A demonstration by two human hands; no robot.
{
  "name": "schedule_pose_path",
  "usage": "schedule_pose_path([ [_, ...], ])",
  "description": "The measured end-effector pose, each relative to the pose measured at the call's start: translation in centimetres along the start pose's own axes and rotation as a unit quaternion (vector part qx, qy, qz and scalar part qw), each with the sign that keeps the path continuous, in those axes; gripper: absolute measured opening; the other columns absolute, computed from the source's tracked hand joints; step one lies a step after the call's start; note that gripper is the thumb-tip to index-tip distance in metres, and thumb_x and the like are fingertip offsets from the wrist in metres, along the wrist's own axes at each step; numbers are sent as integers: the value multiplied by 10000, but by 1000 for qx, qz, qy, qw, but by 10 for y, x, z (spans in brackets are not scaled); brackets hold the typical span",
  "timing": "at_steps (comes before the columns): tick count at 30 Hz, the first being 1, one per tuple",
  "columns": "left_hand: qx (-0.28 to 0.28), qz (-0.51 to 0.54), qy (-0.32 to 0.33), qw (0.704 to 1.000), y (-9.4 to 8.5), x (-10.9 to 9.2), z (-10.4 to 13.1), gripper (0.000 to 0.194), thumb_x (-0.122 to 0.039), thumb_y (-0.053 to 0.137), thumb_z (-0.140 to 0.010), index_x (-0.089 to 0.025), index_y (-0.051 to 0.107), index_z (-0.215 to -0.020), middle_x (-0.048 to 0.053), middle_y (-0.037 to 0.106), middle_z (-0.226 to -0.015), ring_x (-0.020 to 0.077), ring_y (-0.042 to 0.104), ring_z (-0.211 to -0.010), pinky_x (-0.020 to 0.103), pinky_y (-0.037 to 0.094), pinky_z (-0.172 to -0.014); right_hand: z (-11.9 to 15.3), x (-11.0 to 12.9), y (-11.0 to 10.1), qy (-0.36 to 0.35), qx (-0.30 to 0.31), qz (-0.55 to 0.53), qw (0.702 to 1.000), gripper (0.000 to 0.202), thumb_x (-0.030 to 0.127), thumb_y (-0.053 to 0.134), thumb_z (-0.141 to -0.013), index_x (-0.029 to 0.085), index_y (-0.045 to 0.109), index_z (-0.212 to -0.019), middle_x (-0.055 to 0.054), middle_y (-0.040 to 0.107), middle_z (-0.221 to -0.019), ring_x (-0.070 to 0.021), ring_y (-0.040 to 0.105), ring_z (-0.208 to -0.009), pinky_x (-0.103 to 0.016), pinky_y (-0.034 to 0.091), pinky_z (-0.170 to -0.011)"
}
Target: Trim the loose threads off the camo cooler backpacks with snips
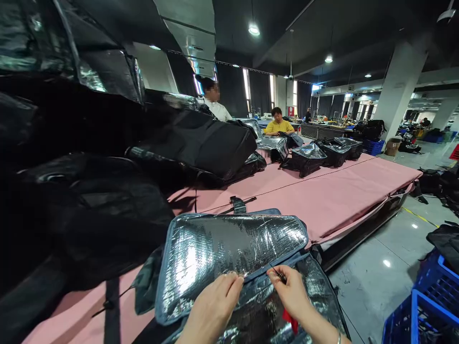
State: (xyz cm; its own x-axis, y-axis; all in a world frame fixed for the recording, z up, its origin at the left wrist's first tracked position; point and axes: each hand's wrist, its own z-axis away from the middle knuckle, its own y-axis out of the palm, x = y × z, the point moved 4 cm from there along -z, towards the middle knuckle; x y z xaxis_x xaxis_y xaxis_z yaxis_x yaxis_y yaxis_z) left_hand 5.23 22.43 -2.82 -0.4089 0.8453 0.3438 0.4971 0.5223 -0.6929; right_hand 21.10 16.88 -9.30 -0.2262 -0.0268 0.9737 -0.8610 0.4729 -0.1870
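A bag with a silver foil lining and blue-grey edging (233, 243) lies opened out on the pink-covered table (344, 196). My left hand (217, 301) is at the seam between the foil panels, thumb and fingers pinched together; what they grip is too small to make out. Further right along the same seam, my right hand (290, 289) is closed around a small dark tool, whose thin tip points up and left. Something red (290, 321) hangs just below my right hand.
Large black bags (215, 143) are piled at the left. More foil-lined bags (308, 152) stand along the table's far side. Blue crates (412, 315) sit on the floor at the right. Two people (278, 125) are beyond the table.
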Motion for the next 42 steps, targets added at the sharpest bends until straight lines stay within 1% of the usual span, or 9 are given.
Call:
schedule_pose_path([
  [12, -82, 5, 33, 996, -25, -30, -10, 178, -69, 450, -822, -123, 619, -820, 58, 649, -753, 158, 604, -705, 295, 489, -712, -3, -15, -3, 141, -66, -230, 961, 507, 592, 686, -558, 206, 360, -510, 114, 239, -401, -39, 177, -392, -202, 142, -394],
  [18, -78, 161, -171, 969, -35, -38, -1, 116, -185, 514, -822, -166, 628, -824, 43, 666, -787, 145, 621, -736, 248, 493, -709, 11, -6, -3, 157, -57, -323, 931, 475, 591, 701, -554, 156, 509, -566, 121, 246, -389, -26, 168, -365, -191, 140, -376],
  [21, -72, 280, -412, 864, -25, -41, 27, 183, -358, 580, -776, -195, 660, -801, 31, 684, -731, 140, 618, -623, 229, 494, -606, 16, -5, -1, 160, -54, -335, 927, 466, 573, 712, -557, 146, 526, -566, 117, 257, -388, -22, 175, -365, -191, 136, -377],
  [24, 21, 438, -608, 662, -3, -55, 46, 402, -539, 637, -651, -174, 692, -809, 44, 683, -644, 148, 576, -492, 250, 474, -489, 21, -3, 0, 157, -47, -349, 923, 455, 557, 714, -572, 143, 526, -569, 117, 259, -388, -21, 171, -368, -192, 132, -381],
  [27, 9, 559, -684, 469, 6, -71, 39, 530, -570, 724, -504, -126, 688, -791, 61, 677, -655, 127, 529, -455, 234, 416, -420, 26, 0, -1, 147, -42, -363, 919, 441, 539, 715, -590, 142, 525, -569, 119, 258, -389, -21, 166, -373, -195, 137, -387],
  [31, -75, 603, -737, 297, 10, -80, 22, 521, -476, 809, -398, -103, 646, -723, 32, 638, -618, 81, 474, -428, 202, 357, -400, 30, -1, -3, 141, -38, -367, 919, 420, 519, 705, -621, 138, 533, -579, 118, 262, -390, -25, 166, -377, -199, 138, -393],
  [34, -95, 600, -746, 272, 15, -81, 17, 468, -413, 825, -402, -100, 620, -683, 2, 595, -565, 63, 443, -423, 188, 329, -398, 29, -5, -4, 149, -43, -340, 928, 426, 540, 676, -639, 143, 528, -603, 119, 261, -403, -30, 169, -379, -201, 148, -392],
  [38, -136, 581, -736, 320, 22, -80, 19, 391, -381, 808, -458, -113, 530, -520, -43, 483, -464, 46, 369, -402, 192, 267, -386, 32, -1, -11, 118, -46, -204, 971, 370, 512, 612, -703, 155, 526, -662, 75, 392, -478, -65, 334, -439, -203, 271, -437],
  [42, -186, 560, -726, 353, 25, -84, 19, 433, -361, 772, -538, -150, 408, -431, -70, 375, -404, 42, 308, -402, 202, 224, -396, 54, 19, -25, 17, -13, -34, 999, 234, 357, 541, -806, 174, 533, -951, -10, 596, -848, -135, 543, -769, -235, 406, -682],
])
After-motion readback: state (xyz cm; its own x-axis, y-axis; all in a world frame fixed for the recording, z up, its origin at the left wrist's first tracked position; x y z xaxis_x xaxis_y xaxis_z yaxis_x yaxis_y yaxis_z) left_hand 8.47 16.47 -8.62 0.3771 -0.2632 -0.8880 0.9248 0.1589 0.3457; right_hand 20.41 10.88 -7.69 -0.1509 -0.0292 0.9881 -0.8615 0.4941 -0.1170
